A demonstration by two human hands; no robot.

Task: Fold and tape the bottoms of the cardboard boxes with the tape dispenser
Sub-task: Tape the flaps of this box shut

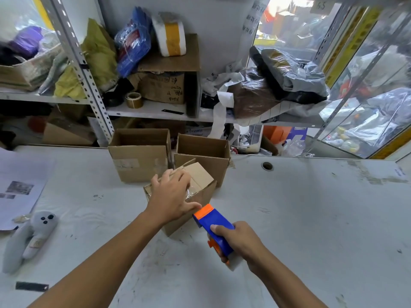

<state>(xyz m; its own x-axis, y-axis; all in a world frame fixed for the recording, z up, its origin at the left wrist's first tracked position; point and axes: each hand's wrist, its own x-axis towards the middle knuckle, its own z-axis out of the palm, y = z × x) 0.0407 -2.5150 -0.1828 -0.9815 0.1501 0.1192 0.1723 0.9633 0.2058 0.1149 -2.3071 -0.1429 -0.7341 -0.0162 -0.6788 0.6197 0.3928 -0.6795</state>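
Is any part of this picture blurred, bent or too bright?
Head view: wide-angle lens bends the shelf posts outward; the upper right window area is overexposed; plastic bags at right look smeared; hands and the box stay sharp.

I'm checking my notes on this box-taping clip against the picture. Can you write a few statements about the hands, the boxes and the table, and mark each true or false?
1. The right hand grips the blue and orange tape dispenser. True.
2. The left hand lies on top of the small cardboard box. True.
3. The two open boxes behind, the left one and the right one, lie flattened on the table. False: both stand upright with their tops open.
4. A grey plush toy lies on the table to the person's left. True.
5. The tape dispenser sits on the shelf. False: it is in the right hand, its orange end at the small box's near edge.
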